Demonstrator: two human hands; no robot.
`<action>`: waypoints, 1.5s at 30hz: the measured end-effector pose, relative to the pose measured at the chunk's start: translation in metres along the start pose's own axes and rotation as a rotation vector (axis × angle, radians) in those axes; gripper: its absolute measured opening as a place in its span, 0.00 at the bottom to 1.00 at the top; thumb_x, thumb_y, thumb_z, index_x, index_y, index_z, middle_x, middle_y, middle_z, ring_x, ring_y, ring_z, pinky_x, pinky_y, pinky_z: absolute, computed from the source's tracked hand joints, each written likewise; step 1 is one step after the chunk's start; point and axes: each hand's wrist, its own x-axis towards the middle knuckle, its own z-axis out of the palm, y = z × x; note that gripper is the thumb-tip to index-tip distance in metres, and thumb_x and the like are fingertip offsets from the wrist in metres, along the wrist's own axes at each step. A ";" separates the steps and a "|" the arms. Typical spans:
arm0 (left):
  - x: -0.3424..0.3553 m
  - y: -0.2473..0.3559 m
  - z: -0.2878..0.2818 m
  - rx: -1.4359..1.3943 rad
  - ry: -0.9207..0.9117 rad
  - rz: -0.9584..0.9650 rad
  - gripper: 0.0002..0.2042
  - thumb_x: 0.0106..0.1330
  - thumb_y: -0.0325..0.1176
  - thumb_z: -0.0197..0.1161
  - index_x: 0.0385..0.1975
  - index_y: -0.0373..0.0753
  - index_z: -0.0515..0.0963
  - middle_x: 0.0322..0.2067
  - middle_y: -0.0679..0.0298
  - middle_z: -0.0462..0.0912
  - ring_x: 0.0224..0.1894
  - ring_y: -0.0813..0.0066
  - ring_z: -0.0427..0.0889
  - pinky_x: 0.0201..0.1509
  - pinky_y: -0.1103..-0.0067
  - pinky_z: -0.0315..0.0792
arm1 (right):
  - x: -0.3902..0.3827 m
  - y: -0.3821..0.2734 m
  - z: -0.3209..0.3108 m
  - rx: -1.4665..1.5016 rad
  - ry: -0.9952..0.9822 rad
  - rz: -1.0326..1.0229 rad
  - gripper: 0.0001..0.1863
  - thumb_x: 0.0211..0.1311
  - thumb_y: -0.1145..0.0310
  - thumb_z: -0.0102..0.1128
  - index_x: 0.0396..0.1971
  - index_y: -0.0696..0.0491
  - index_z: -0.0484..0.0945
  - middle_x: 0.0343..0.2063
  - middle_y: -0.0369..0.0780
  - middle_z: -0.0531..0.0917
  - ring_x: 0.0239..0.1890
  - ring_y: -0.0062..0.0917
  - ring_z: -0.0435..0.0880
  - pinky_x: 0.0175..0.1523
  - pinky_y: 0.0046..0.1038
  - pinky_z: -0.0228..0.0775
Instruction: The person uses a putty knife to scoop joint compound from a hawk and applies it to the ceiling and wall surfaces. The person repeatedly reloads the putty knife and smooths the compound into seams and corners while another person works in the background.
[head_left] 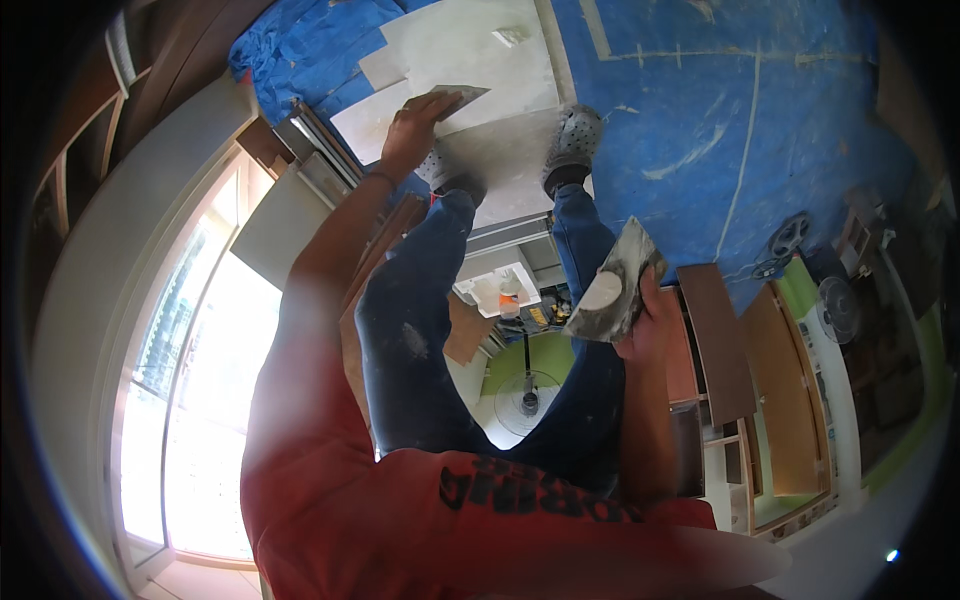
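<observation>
My left hand (412,128) is closed on a putty knife (464,99), its blade over a pale board (505,72) at the top of the view. The fingers partly hide the tool. My right hand (645,322), lower and beside my right leg, grips a flat, smeared metal plastering trowel (630,262). A rounded lump of pale filler (601,292) sits on its face. The trowel's handle cannot be seen.
My grey clogs (575,132) stand on a pale surface. Blue sheeting (690,130) with white streaks spreads to the right. A bright window (190,400) is at left. Brown panels (715,345) and a shelf unit (785,400) stand at right. A fan (528,398) appears between my legs.
</observation>
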 end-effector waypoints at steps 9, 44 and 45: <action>-0.132 0.198 -0.173 -1.064 0.242 -0.578 0.21 0.73 0.25 0.51 0.66 0.36 0.71 0.54 0.52 0.81 0.51 0.72 0.82 0.55 0.70 0.75 | -0.021 -0.012 0.112 -0.071 -0.180 -0.056 0.25 0.80 0.55 0.47 0.68 0.53 0.65 0.61 0.42 0.77 0.63 0.33 0.77 0.69 0.40 0.70; -0.300 0.716 -0.458 -0.990 0.925 -0.195 0.10 0.73 0.31 0.59 0.44 0.30 0.80 0.40 0.58 0.84 0.42 0.74 0.79 0.49 0.80 0.70 | -0.435 -0.187 0.401 -0.049 -0.884 -0.429 0.32 0.78 0.44 0.45 0.69 0.53 0.64 0.62 0.42 0.75 0.65 0.33 0.75 0.71 0.41 0.67; -0.293 0.716 -0.454 -0.866 0.920 -0.173 0.10 0.72 0.30 0.59 0.45 0.30 0.80 0.39 0.56 0.83 0.42 0.72 0.79 0.50 0.78 0.70 | -0.441 -0.190 0.399 -0.130 -0.820 -0.478 0.34 0.78 0.42 0.44 0.68 0.53 0.63 0.62 0.42 0.74 0.65 0.33 0.75 0.70 0.41 0.68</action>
